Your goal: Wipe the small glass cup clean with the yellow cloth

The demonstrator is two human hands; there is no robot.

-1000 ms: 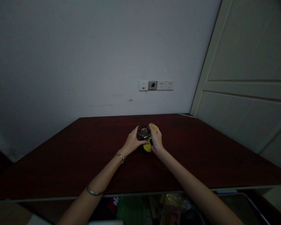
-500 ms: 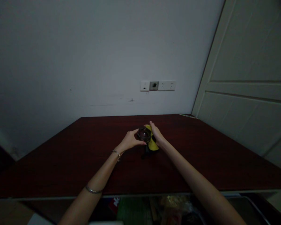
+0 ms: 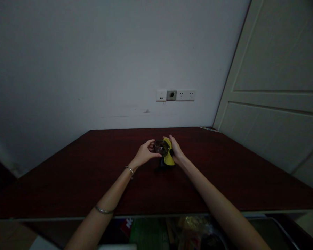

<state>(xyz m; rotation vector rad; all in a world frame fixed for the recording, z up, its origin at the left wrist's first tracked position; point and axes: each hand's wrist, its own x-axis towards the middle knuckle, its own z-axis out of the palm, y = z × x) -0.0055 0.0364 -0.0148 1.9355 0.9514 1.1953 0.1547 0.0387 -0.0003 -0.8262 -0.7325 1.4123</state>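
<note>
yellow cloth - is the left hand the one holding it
No, the right hand holds the yellow cloth against the round glass object, which the left hand grips.

Nothing legible in view.
Only a scrap of white lettering on a red pack [image 3: 127, 223] below the front edge of the bench [image 3: 94, 180], at about 6 o'clock, cut off by that edge and too dim to read. Faint marks on the white socket strip [image 3: 175, 95] on the wall at 12 o'clock, too small to make out. Yellow piece [image 3: 169, 158] and dark glass piece [image 3: 160, 148] at the middle of the bench: too dark and small to tell any print.
</note>
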